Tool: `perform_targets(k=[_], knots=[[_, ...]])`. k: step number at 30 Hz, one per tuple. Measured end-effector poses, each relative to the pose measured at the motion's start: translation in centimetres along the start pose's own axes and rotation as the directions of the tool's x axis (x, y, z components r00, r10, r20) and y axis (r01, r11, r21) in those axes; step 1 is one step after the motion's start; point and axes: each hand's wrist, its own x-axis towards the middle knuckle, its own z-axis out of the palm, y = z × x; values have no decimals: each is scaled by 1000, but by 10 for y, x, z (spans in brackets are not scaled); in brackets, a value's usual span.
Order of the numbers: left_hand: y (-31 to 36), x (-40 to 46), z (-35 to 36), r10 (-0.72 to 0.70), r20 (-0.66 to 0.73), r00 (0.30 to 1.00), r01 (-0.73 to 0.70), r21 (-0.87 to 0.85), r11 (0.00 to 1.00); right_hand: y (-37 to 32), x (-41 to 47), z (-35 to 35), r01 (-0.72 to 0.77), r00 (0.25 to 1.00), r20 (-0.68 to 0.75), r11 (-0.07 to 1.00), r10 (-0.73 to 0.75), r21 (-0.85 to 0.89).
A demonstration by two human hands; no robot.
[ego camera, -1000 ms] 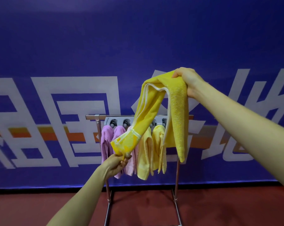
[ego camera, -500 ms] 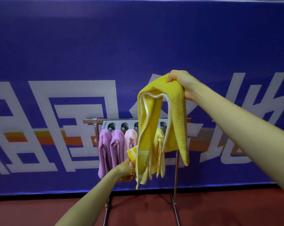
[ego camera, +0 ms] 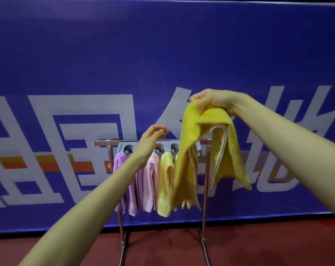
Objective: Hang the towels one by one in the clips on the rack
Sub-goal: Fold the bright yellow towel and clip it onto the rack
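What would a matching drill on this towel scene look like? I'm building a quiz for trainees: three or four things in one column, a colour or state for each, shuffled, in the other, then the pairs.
Things
1. right hand
2. left hand
3. leftmost hung towel
4. rack

States
A. purple, hanging from a clip
B. raised in front of the clip bar, holding nothing
C. grips the deep yellow towel at its top
D. shiny metal, standing on the red floor

Pairs: 1-C, 2-B, 3-A, 4-D

Dim even light, perhaps slight motion blur, edges bowed
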Motion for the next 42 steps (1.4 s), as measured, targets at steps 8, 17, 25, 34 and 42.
perform_targets(k=[8,17,25,34,42], knots=[[1,-3,30,-108,624,774,127,14,992,2,-13,-11,-81,993,73,990,90,-114],[-4,-8,37,-185,550,814,261,-63,963,37,-32,-19,-172,984,-60,979,166,-109],[11,9,48,-152,457,876,158,24,987,84,-44,-21,-192,981,54,977,188,88],[13,29,65,-332,648,685,88,378,921,130,-50,-26,-93,990,-81,963,117,251],[-44,24,75,-436,509,742,180,475,861,147,-34,-33,48,954,-263,795,143,605]])
